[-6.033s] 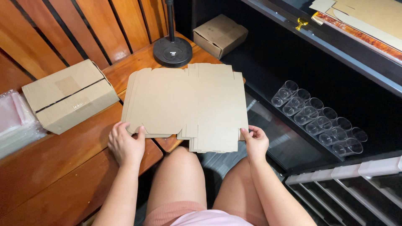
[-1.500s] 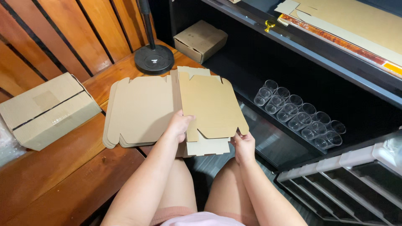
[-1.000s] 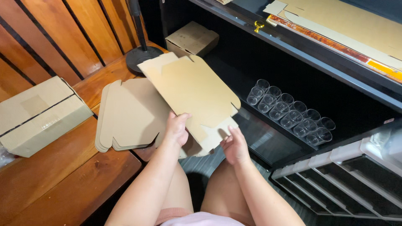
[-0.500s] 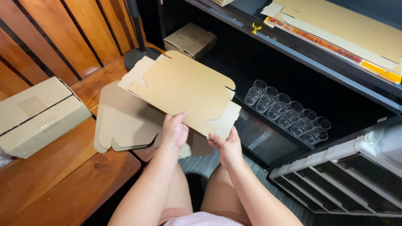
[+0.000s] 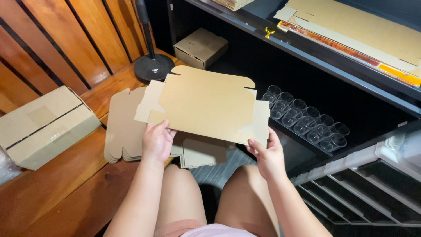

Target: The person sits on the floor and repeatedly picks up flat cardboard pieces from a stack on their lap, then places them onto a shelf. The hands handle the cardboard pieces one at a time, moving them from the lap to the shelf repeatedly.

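- The left hand [image 5: 157, 141] grips the near left edge of a flat cardboard sheet [image 5: 206, 105], with the fingers closed on it.
- The right hand [image 5: 268, 153] pinches the near right corner of the same sheet, thumb on top.
- The sheet is a box that is not folded yet. It is light brown, has flaps and notches cut in its edges, and is held up in the air above the person's knees, tilted a little.
- Under it lies a pile of flat sheets [image 5: 125, 131] of the same kind, on the wooden bench [image 5: 66, 193].
- A taped cardboard box [image 5: 44, 125] sits on the bench to the left, well apart from the hands.
- A small box [image 5: 201, 47] stands farther back, beside the round black base [image 5: 153, 67] of a pole.
- Two rows of clear plastic cups [image 5: 305, 120] sit on a dark shelf to the right of the held sheet.
- More big flat cardboard [image 5: 351, 26] lies on the top shelf.
- A white rack [image 5: 364, 184] with dark slots is at the bottom right.
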